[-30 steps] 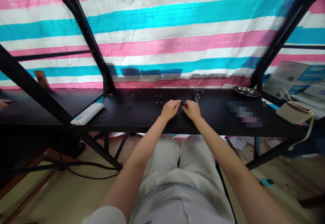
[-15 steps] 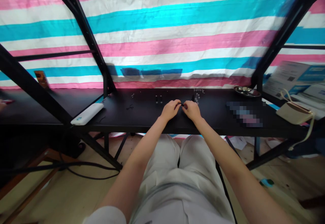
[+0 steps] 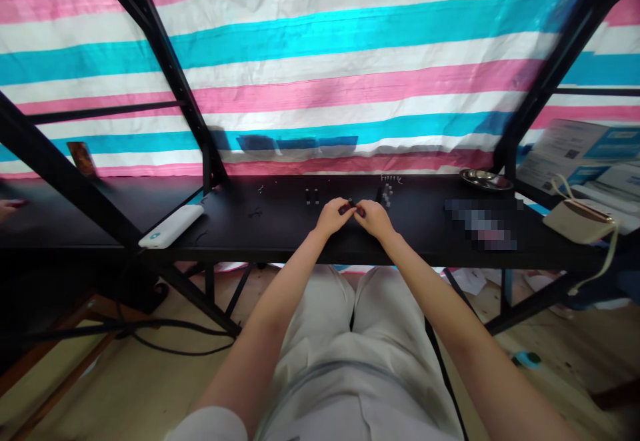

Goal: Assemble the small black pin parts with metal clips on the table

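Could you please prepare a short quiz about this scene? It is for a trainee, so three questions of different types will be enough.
1. True or false: the left hand and the right hand are close together at a small dark item.

2. Which thing lies on the black table to the left of both hands?
A) metal dish
B) white oblong device
C) beige pouch

3. Fill in: the striped sheet behind the table is pink, white and ____.

Key: 1. True. 2. B. 3. Light blue.
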`<control>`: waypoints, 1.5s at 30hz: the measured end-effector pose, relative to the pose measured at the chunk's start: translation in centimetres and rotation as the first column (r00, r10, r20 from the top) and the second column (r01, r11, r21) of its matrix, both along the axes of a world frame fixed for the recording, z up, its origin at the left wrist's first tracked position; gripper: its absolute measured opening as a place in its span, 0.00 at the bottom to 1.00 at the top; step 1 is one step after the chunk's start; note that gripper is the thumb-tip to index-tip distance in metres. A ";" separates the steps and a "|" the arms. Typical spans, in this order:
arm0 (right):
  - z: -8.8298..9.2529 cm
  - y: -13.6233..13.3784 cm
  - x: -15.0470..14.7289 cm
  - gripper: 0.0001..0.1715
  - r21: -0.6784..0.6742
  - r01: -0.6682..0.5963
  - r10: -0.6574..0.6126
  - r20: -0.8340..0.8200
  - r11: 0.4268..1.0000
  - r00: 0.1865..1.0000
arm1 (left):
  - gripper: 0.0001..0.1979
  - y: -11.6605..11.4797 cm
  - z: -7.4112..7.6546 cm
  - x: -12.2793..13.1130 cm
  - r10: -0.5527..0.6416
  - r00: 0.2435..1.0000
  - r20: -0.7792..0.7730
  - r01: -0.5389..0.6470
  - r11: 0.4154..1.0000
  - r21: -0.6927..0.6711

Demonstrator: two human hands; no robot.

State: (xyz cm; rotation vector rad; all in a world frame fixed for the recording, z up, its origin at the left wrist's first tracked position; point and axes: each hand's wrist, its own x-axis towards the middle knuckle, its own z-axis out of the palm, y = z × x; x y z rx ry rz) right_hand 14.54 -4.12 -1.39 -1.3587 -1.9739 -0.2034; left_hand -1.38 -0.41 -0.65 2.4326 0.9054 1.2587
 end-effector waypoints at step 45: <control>0.0 0.2 -0.2 0.09 -0.136 0.032 -0.025 0.048 0.990 0.999 | 0.12 3.5 1.9 -1.9 0.588 0.690 -0.422 -0.707 0.673 -0.218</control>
